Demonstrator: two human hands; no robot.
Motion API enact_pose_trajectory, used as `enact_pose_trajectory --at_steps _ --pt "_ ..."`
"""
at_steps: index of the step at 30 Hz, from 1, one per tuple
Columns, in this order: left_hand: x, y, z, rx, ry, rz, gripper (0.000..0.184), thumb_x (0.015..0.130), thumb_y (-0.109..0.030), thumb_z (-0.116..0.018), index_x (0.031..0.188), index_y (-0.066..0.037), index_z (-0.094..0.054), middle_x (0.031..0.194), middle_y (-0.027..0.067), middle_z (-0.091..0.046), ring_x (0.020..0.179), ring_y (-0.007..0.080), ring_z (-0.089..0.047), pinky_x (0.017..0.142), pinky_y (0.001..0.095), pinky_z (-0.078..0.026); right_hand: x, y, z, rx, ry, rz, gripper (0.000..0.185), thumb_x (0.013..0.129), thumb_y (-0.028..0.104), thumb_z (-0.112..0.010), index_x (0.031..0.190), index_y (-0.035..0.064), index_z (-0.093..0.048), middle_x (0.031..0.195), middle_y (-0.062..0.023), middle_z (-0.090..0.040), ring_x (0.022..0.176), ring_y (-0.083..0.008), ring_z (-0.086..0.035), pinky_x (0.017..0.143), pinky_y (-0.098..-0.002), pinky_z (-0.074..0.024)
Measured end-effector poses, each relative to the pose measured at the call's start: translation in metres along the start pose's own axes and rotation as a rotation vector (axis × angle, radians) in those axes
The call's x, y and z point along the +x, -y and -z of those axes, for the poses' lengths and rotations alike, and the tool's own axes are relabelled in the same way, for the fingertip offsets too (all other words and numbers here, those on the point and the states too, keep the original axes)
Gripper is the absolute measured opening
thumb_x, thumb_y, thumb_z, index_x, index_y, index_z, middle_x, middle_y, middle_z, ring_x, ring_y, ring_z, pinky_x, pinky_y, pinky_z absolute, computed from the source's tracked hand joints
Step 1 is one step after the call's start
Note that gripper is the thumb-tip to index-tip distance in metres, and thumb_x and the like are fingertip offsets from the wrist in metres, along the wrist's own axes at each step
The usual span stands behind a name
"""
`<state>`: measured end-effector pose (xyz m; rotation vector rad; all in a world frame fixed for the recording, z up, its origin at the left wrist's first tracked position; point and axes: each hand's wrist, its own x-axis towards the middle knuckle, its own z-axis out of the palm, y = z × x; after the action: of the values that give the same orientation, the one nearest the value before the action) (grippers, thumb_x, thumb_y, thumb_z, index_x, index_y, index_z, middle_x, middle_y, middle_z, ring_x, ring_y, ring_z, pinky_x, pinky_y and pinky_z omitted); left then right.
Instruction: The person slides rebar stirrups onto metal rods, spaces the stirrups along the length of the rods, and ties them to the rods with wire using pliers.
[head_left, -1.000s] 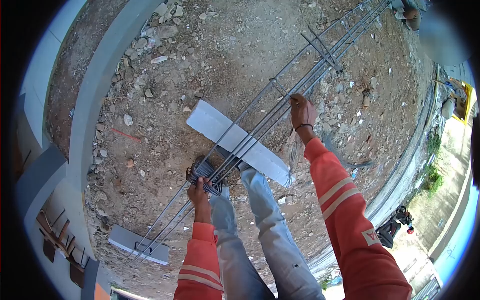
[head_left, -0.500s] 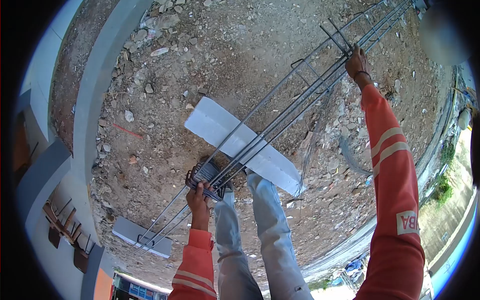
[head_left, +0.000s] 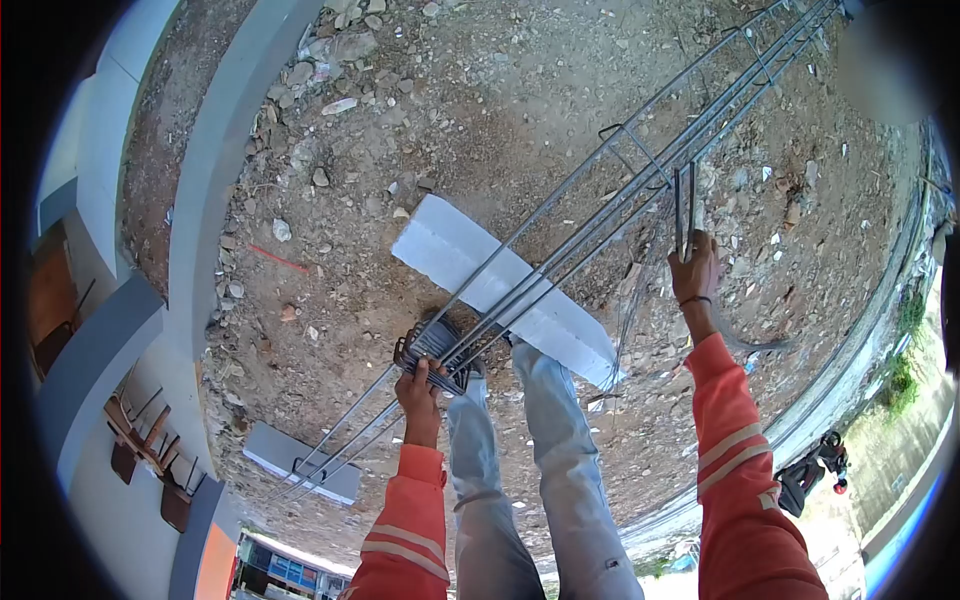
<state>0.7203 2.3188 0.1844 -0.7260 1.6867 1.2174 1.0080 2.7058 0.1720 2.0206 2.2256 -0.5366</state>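
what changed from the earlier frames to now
The right hand moved along the rebar cage, took hold of a steel stirrup and drew it toward the person; jutting from the far side before, it now sticks out on the near side. The left hand still grips the bundled stirrups; the white block lies unmoved.

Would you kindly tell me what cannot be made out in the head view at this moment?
In the head view:
- Rebar cage: its far end, lost at the top edge.
- Steel rings at the left hand: their number, hidden by overlap and fingers.
- Long ring in the right hand: its near end, covered by fingers.
- Dark thing, lower right: too small to identify.
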Motion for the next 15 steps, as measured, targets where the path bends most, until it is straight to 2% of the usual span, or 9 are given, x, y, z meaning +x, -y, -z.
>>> enact_pose_trajectory --at_steps 1,3,4,5,7,9,11,13,15 --pt "0.001 -0.001 0.0 0.002 0.016 -0.002 0.018 0.094 -0.02 -0.063 0.101 -0.004 -0.061 0.09 0.0042 -0.064 0.081 0.0165 -0.064 0.075 0.0301 -0.055 -0.019 -0.014 -0.012 0.007 0.057 -0.089 0.049 0.068 0.009 -0.072 0.114 0.0033 -0.055 0.109 -0.0214 -0.055 0.104 -0.0411 -0.054 0.089 -0.0465 -0.0445" --pt "0.0 -0.003 0.0 -0.007 0.017 0.02 0.018 0.094 -0.021 -0.062 0.102 -0.005 -0.061 0.091 0.0033 -0.064 0.081 0.0161 -0.064 0.075 0.0294 -0.055 -0.043 -0.033 -0.029 -0.074 0.118 -0.107 0.054 0.065 0.008 -0.075 0.116 0.0046 -0.056 0.109 -0.0209 -0.054 0.103 -0.0406 -0.054 0.088 -0.0466 -0.0446" --pt "-0.002 -0.005 0.0 0.016 0.018 0.022 0.019 0.094 -0.023 -0.062 0.102 -0.006 -0.061 0.091 0.0022 -0.064 0.081 0.0154 -0.064 0.074 0.0279 -0.054 -0.044 -0.037 -0.034 -0.121 -0.003 -0.012 0.05 0.07 0.009 -0.072 0.118 0.0075 -0.057 0.111 -0.0177 -0.054 0.099 -0.038 -0.056 0.085 -0.0455 -0.0464" --pt "-0.001 -0.007 -0.003 0.014 0.033 0.024 0.019 0.094 -0.023 -0.062 0.102 -0.006 -0.061 0.091 0.0022 -0.064 0.081 0.0154 -0.064 0.074 0.0279 -0.054 -0.034 -0.043 -0.037 -0.127 -0.016 -0.016 0.05 0.07 0.009 -0.072 0.118 0.0075 -0.057 0.111 -0.0177 -0.054 0.099 -0.038 -0.056 0.085 -0.0455 -0.0464" --pt "-0.004 -0.007 -0.002 0.024 0.011 0.017 0.02 0.094 -0.024 -0.063 0.103 -0.006 -0.061 0.091 0.0015 -0.064 0.082 0.0149 -0.064 0.073 0.0273 -0.054 -0.001 0.003 -0.01 0.173 -0.114 0.1 0.043 0.076 0.01 -0.069 0.118 0.01 -0.058 0.111 -0.0147 -0.055 0.095 -0.035 -0.058 0.081 -0.0432 -0.0483" --pt "-0.002 -0.002 0.001 -0.029 0.017 0.011 0.016 0.093 -0.02 -0.064 0.1 -0.006 -0.063 0.09 0.0036 -0.066 0.081 0.0157 -0.065 0.07 0.0271 -0.053 0.036 0.038 0.004 0.165 -0.149 0.167 0.04 0.081 0.014 -0.068 0.12 0.011 -0.057 0.112 -0.0126 -0.055 0.092 -0.0324 -0.06 0.078 -0.0414 -0.0493" --pt "-0.002 -0.001 0.001 -0.032 0.007 0.034 0.016 0.093 -0.02 -0.063 0.101 -0.006 -0.063 0.091 0.004 -0.066 0.082 0.016 -0.065 0.07 0.0277 -0.053 0.072 0.037 -0.016 0.096 -0.234 0.287 0.033 0.083 0.019 -0.069 0.114 0.0112 -0.061 0.109 -0.0124 -0.055 0.089 -0.0318 -0.06 0.074 -0.0417 -0.0492" --pt "0.001 0.003 0.001 -0.036 -0.006 0.027 0.017 0.094 -0.02 -0.063 0.101 -0.005 -0.062 0.092 0.0045 -0.066 0.082 0.0164 -0.065 0.071 0.0285 -0.053 0.089 0.034 -0.021 0.054 -0.187 0.337 0.026 0.084 0.02 -0.068 0.108 0.0105 -0.064 0.104 -0.0118 -0.056 0.087 -0.032 -0.06 0.073 -0.042 -0.0491" --pt "0.001 0.004 0.003 -0.045 0.05 0.02 0.02 0.095 -0.022 -0.061 0.106 -0.005 -0.059 0.096 0.0041 -0.064 0.085 0.0174 -0.064 0.078 0.0309 -0.054 0.095 0.028 -0.02 0.01 -0.129 0.387 0.021 0.085 0.022 -0.067 0.102 0.0098 -0.066 0.099 -0.0111 -0.057 0.085 -0.0322 -0.06 0.072 -0.0424 -0.0489"
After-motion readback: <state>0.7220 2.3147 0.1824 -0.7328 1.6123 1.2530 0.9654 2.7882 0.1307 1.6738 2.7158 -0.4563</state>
